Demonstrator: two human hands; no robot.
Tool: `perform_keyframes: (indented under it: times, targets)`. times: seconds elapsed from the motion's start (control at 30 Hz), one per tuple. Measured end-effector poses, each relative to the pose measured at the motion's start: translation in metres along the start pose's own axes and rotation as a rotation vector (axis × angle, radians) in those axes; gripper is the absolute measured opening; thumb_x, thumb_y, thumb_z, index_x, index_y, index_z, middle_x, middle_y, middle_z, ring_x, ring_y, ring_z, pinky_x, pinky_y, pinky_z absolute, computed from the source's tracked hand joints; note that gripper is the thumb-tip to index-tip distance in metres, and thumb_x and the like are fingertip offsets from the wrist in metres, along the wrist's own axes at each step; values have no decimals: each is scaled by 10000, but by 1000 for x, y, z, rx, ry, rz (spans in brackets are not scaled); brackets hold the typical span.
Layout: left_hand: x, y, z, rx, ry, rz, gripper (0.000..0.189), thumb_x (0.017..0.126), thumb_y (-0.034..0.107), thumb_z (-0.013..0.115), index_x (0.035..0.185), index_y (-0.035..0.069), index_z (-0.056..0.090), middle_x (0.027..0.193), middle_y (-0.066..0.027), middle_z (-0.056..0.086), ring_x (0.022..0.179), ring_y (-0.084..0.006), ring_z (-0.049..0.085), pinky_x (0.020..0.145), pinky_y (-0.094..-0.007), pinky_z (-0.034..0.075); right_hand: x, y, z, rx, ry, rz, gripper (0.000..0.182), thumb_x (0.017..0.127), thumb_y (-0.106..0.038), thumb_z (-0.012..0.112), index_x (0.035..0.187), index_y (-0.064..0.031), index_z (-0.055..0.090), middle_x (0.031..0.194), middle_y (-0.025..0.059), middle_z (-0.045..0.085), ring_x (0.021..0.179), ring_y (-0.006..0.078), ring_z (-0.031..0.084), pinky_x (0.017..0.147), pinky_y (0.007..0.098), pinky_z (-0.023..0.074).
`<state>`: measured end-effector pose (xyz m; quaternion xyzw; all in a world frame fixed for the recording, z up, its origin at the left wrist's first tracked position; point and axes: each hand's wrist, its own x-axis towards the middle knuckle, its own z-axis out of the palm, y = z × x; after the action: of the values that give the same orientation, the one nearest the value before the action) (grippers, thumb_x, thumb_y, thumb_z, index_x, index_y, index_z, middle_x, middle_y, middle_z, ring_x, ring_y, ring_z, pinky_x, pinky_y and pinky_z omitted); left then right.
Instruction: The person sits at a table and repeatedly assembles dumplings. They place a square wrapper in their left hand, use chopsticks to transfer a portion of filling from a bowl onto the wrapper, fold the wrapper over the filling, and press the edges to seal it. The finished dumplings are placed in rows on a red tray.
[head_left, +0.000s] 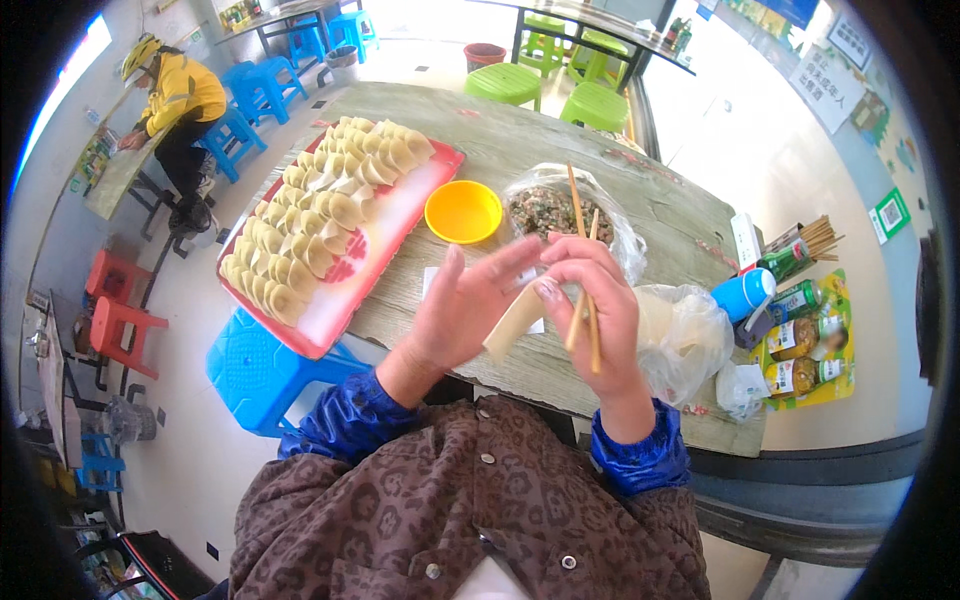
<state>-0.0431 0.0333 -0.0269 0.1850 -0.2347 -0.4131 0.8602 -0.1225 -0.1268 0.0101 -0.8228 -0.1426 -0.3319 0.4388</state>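
Between thumb and fingers of my right hand (600, 307) hangs a pale dough wrapper (517, 322), and the same hand holds a pair of wooden chopsticks (577, 199). My left hand (465, 300), fingers apart and slightly blurred, is just left of the wrapper and holds nothing. Beyond my hands, a clear plastic bag holds minced filling (551, 212) with green bits. A yellow bowl (463, 212) stands to its left. Rows of folded dumplings (322, 202) cover much of a red and white tray (405, 251). More pale wrappers (679, 330) lie in a plastic bag right of my right hand.
The wooden-patterned table (487, 127) also bears a blue-capped container (742, 292), a chopstick holder (784, 240) and a small plastic bag (742, 390) at the right. A blue stool (262, 375) stands under the tray's near end. Far left, a person in yellow (180, 90) leans on another table.
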Motion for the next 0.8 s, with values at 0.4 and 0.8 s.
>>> perform_keyframes:
  times: [0.4,0.8]
  targets:
    - [-18,-27,-31,-13,219,-76,536,1032,267,527,1492,20,406,1453,-183,531,1323,-349,551,1128,-480,436,-14,46,-20,461,301,341,314,1099,-197,453,1159,29,663,1234,172,668,1136,255,652,961,359,519]
    - [-12,-26,-48,-48,395,-123,533,1097,314,350,1478,-54,418,1447,-224,547,1321,-352,562,1158,-480,406,-25,37,-56,74,224,265,281,1059,-144,514,1155,46,698,1145,168,709,868,217,688,803,324,562]
